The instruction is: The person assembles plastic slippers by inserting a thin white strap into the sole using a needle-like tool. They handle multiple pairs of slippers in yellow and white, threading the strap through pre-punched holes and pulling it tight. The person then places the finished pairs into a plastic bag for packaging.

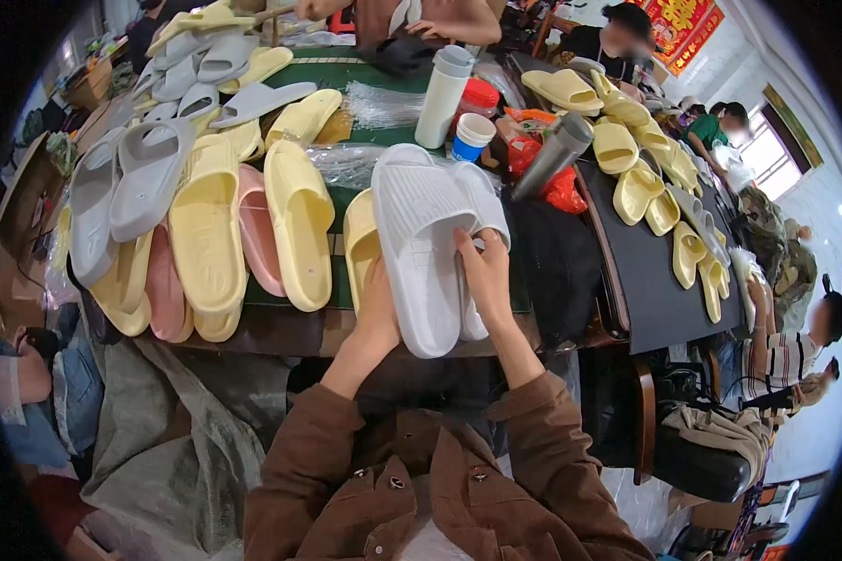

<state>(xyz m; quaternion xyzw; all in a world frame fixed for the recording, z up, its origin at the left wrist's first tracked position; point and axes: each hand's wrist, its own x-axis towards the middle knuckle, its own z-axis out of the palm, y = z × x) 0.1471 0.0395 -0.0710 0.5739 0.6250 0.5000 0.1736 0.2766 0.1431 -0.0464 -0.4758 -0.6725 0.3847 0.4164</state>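
Above the table edge in front of me I hold a pair of pale grey-white slide slippers. The front slipper (419, 271) stands toe up with its ribbed strap toward me, and the second slipper (482, 201) is mostly hidden behind it. My left hand (376, 310) grips the front slipper's lower left side, its fingers out of sight behind the sole. My right hand (486, 273) is closed around the right side, thumb and fingers at the strap opening between the two slippers. Just left of them, a yellow slipper (358, 238) lies partly covered by the pair.
Yellow, grey and pink slippers (206, 234) are heaped at left. More slippers (641, 192) lie on the dark table (655, 290) at right. A white tumbler (442, 98), blue-white cup (473, 137), grey flask (554, 154) and clear plastic bags (384, 105) stand or lie beyond. Other people work around.
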